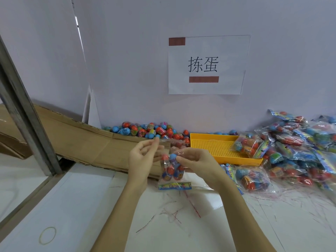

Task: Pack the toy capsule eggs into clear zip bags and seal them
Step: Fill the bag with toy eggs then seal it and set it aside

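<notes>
Left hand (143, 157): grip pinches the top edge of the clear zip bag (171, 166), centre of frame.
Right hand (196, 160): grip holds the bag's right side.
Bag: holds several capsule eggs, above the counter (91, 206).
Loose eggs (149, 130): heaped behind, against the wall.
Yellow tray (214, 144): right of centre.

A small packing workshop: loose capsule eggs (149, 130) heap against a plain white wall at 12 o'clock under a taped paper sign (207, 64), filled bags (300, 142) pile up at 3 o'clock beside a yellow tray (214, 148), and flattened cardboard (81, 140) leans at 10 o'clock.
</notes>
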Demonstrator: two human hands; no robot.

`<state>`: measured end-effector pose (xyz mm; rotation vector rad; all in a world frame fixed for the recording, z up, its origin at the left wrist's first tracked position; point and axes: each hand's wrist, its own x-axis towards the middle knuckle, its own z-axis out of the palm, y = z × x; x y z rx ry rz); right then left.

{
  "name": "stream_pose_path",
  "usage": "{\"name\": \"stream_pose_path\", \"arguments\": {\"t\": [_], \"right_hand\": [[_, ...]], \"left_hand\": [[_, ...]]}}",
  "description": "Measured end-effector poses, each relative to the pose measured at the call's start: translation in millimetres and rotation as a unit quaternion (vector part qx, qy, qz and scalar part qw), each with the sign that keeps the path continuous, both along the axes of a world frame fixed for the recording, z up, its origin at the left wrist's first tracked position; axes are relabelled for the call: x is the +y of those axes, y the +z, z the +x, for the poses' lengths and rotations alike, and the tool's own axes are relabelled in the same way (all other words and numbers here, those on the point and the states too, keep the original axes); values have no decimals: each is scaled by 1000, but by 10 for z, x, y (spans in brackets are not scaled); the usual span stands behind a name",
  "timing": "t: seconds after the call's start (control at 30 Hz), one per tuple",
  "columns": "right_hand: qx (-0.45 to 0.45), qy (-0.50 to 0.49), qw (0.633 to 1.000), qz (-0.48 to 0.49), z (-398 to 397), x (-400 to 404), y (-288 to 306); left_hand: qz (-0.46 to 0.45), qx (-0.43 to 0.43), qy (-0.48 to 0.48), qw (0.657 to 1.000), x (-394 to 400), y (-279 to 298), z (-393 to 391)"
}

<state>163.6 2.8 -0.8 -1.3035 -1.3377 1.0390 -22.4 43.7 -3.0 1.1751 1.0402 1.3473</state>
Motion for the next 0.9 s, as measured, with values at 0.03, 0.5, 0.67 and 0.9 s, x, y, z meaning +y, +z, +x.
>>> {"name": "stream_pose_path", "arguments": {"t": [0.03,0.5,0.67,0.9], "right_hand": [[13,-3,1000,-8,8,-7,2],[-254,-236,896,279,-216,23,30],[-302,-168,877,334,-374,-9,4],[-270,-194,890,313,-407,-16,-16]], "left_hand": [[-2,-15,-11,1000,12,-7,-20],[-25,-18,-24,999,-58,-20,99],[-19,-3,-40,999,-76,-14,115],[32,43,-102,993,-64,24,44]]}}
